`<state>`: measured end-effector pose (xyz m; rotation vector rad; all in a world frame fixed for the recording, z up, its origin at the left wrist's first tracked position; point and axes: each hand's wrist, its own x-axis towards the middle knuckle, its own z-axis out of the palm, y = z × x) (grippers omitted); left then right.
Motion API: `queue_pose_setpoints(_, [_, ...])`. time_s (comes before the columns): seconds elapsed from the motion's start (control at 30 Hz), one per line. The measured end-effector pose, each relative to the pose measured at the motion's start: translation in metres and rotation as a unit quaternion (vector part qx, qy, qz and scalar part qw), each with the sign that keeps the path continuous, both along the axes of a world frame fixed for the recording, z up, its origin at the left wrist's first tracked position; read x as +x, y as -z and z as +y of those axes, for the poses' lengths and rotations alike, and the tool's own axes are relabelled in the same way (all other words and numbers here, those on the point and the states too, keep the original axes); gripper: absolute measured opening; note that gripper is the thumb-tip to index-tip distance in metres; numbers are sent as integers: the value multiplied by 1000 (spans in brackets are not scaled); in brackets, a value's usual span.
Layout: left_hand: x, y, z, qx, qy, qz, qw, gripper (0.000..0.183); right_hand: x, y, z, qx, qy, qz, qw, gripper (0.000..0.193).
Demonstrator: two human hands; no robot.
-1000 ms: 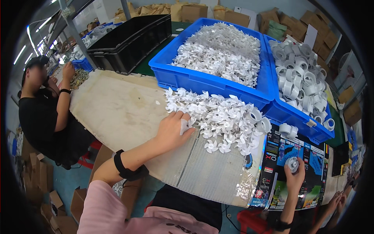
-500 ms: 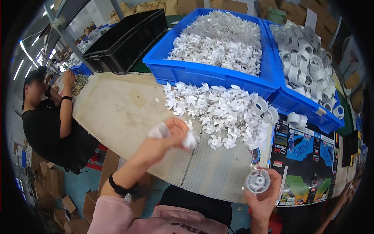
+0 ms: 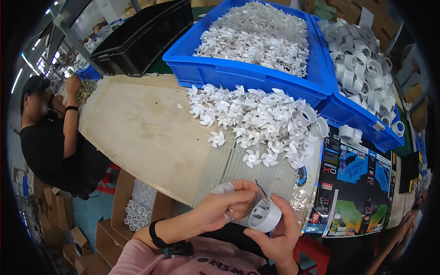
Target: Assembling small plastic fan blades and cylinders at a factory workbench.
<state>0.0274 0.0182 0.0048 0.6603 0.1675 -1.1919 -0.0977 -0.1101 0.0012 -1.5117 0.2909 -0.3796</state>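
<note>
My right hand (image 3: 282, 229) grips a white round plastic housing (image 3: 270, 221) by its rim, tilted with its hollow side toward my left hand. My left hand (image 3: 231, 201), with a white wrap on a finger, is closed in a pinch just beside the housing. A thin dark strip (image 3: 261, 189) shows between its fingertips and the housing; what it belongs to is too small to tell. Beyond my hands, white bladed impellers (image 3: 256, 114) lie heaped on the table, and a single impeller (image 3: 216, 139) sits apart at the heap's left.
A blue bin (image 3: 247, 73) full of impellers stands behind the heap. To its right, another blue bin (image 3: 362, 123) holds white rings. A black crate (image 3: 142, 41) is at the back left. A cardboard box (image 3: 120, 197) with white parts stands below the table edge. A person (image 3: 50, 137) sits at left.
My left hand has moved from the heap's near edge down and right to the housing. The right hand has brought the housing left and tilted it. A single impeller now shows apart from the heap.
</note>
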Motion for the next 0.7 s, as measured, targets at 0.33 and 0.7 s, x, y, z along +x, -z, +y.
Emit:
queue_pose_setpoints(0.33, [6,11,7,44,-38,-40,998,25,8,-3,5,-128,-33,-35,991,80])
queue_pose_setpoints(0.7, [6,15,2,77,-20,20,997,20,20,-10,5,-229,-37,-47,972,73])
